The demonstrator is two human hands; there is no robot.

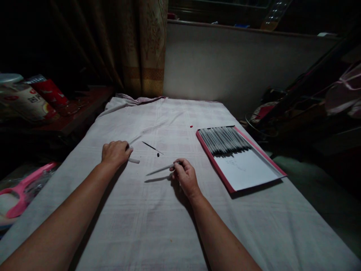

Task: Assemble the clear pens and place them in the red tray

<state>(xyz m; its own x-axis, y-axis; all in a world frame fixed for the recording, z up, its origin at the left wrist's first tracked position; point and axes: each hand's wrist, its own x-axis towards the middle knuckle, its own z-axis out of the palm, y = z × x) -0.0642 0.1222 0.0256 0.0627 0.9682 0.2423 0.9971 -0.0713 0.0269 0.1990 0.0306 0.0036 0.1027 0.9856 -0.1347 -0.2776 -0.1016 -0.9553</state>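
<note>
My left hand (115, 153) rests low over the cloth, its fingers curled round a translucent pen barrel (135, 139). A short frosted piece like a pen cap (134, 161) pokes out beside its fingertips; whether they touch it is hidden. Between thumb and fingers of my right hand (185, 176) is a slim grey pen (159, 170), its narrow end pointing left just above the cloth. Between the hands lie a thin dark pen refill (151, 147) and a small black plug (158, 155). Farther back sits a tiny red piece (191, 126).
To the right, a shallow red-edged box (217, 165) holds a row of several clear pens (224, 139) with black ends. A pale checked cloth (152, 226) covers the table. At left are pink scissors (21, 192) and a labelled jar (28, 99) on a dark side table.
</note>
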